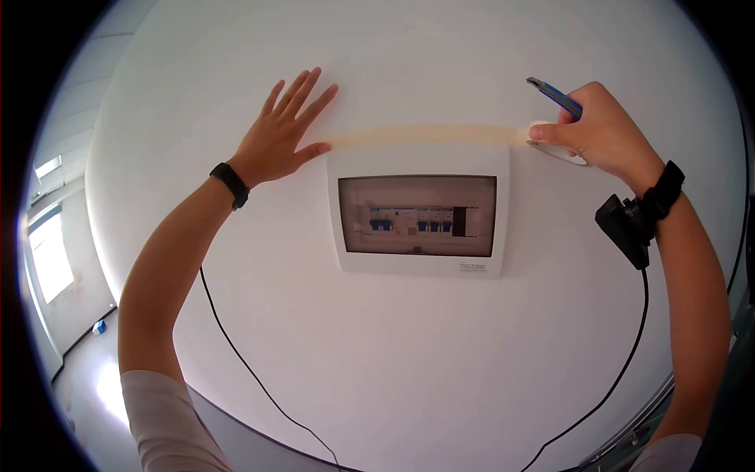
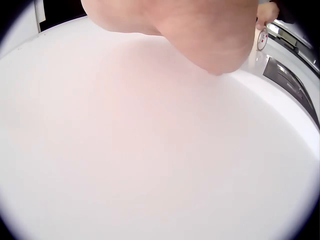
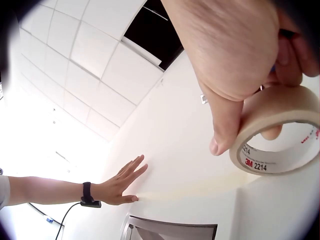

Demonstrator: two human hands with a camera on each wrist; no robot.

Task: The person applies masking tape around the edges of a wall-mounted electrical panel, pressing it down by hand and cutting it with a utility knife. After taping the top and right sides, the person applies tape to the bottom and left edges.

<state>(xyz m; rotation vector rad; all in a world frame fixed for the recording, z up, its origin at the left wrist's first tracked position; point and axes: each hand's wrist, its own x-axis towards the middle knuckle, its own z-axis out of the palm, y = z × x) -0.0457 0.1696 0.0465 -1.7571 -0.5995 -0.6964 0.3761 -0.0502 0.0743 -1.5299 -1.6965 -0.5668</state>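
Observation:
A strip of beige tape (image 1: 429, 134) runs along the wall just above the white breaker box (image 1: 419, 160). My left hand (image 1: 281, 130) lies spread on the wall, its thumb touching the strip's left end. At the strip's right end my right hand (image 1: 602, 130) grips the tape roll (image 3: 280, 130), thumb on its outer side and a finger inside the ring. A blue utility knife (image 1: 557, 98) is also held in that hand, pointing up and left. In the left wrist view the palm (image 2: 200, 30) fills the top, its fingers out of sight.
Behind the box's tinted window (image 1: 417, 193) are several breakers. Black cables (image 1: 236, 346) hang from both wrists. A window (image 1: 51, 256) and floor show at the far left. The right wrist view shows ceiling tiles (image 3: 90, 45) with a dark opening.

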